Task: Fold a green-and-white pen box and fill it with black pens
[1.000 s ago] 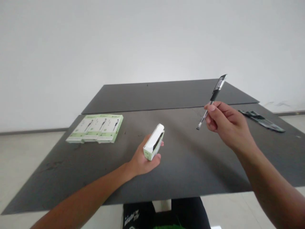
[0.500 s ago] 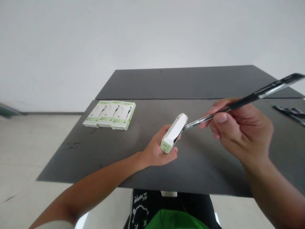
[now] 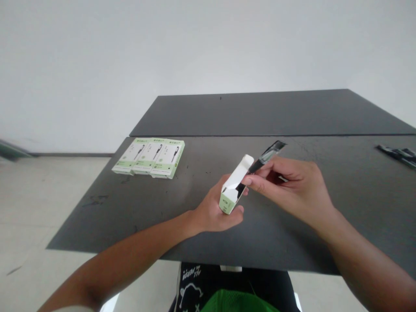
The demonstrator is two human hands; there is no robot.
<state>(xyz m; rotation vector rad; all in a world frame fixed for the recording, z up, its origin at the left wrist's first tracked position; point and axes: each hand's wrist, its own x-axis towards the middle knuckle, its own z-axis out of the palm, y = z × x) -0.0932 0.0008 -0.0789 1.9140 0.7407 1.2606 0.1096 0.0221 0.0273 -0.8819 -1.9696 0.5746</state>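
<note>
My left hand [image 3: 217, 208] is wrapped around a small white and green carton [image 3: 228, 200], which is tilted with its flap up and its open end facing right. Between the thumb and fingers of my right hand [image 3: 289, 184] is a black pen in a clear wrapper [image 3: 272, 151]. Its lower part is inside the carton's opening and hidden there; the wrapped upper end sticks out above my fingers. My right thumb is at the edge of the opening.
Several green and white cartons [image 3: 165, 158] lie overlapping at the left of the dark grey table [image 3: 269, 115]. More wrapped black pens [image 3: 399, 155] lie at its right edge. A seam crosses the table behind the cartons.
My right hand has moved left and down toward the carton. Most of the pen, earlier just at the opening, has slid inside. My left hand keeps its hold on the carton.
</note>
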